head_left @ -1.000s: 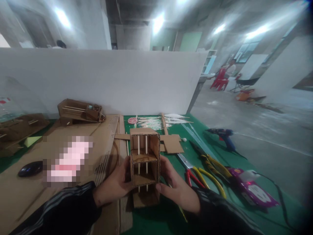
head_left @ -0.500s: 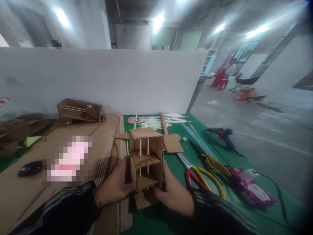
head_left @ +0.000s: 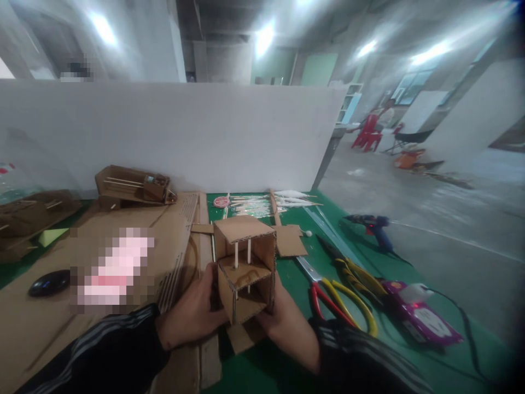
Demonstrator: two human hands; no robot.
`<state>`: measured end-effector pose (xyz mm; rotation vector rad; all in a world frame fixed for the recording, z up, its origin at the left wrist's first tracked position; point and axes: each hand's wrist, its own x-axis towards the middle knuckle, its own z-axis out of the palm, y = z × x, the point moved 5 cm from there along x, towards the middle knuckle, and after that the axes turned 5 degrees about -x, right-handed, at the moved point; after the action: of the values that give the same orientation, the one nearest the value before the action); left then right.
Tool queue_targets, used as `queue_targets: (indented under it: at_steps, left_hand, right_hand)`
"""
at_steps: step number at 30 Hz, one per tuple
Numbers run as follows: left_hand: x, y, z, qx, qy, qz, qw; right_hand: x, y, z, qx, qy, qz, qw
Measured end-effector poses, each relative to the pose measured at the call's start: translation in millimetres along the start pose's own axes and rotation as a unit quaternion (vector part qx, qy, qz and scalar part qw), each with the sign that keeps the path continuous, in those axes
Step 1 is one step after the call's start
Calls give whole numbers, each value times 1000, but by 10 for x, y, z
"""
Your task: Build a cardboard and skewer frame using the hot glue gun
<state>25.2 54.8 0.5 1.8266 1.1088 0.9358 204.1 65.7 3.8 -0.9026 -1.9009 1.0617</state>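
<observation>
A small cardboard box structure [head_left: 245, 271] with shelves and pale sticks running through them is held upright in front of me. My left hand [head_left: 193, 311] grips its left side, with the thumb near the lower front. On the right side, my right hand [head_left: 289, 323] holds it, the fingers partly hidden behind the cardboard. A cardboard flap [head_left: 246, 334] shows below the box, between my hands. Behind it lie a flat cardboard piece [head_left: 290, 241] and a wooden strip [head_left: 274, 207].
Scissors [head_left: 328, 295], yellow-handled pliers [head_left: 361, 279], a purple packet [head_left: 426, 317] and a glue gun [head_left: 373, 227] lie right. A black mouse [head_left: 50, 283] and another cardboard structure [head_left: 135, 185] are left. A white partition [head_left: 172, 131] stands behind; a person [head_left: 385, 115] is far off.
The box structure has tipped so that more of its top shows and its lower part shows less. My right hand has shifted slightly left and down with it.
</observation>
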Motion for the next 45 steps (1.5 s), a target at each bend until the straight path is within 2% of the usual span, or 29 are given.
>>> queue_targets:
  at_steps: [8, 15, 18, 21, 23, 28, 33, 40, 45]
  left_hand:
    - [11, 39, -2, -1, -9, -22, 1000]
    - [3, 64, -12, 9, 2, -34, 999]
    - [19, 37, -43, 19, 34, -40, 998]
    - [29, -46, -122, 43, 100, -81, 991]
    - [30, -100, -156, 56, 120, -105, 986]
    - [43, -147, -103, 29, 62, -108, 992]
    - [40, -129, 11, -58, 7, -96, 994]
    - [43, -105, 126, -138, -67, -94, 984]
    - [59, -98, 154, -186, -89, -112, 972]
  right_hand:
    - [-14, 69, 2, 1, -9, 16, 1000]
    - [-3, -24, -11, -29, -5, -7, 1000]
    - [-17, -10, -27, -49, 4, 13, 999]
    - [-35, 34, -36, -49, 6, 44, 998]
    - [-42, 56, -36, -36, 3, 58, 998]
    - [-48, 49, -35, -23, -8, 58, 998]
    - [-53, 60, -41, -16, -11, 61, 998]
    - [-57, 21, -39, -24, -20, 42, 999]
    - [-55, -4, -41, -20, -26, 35, 999]
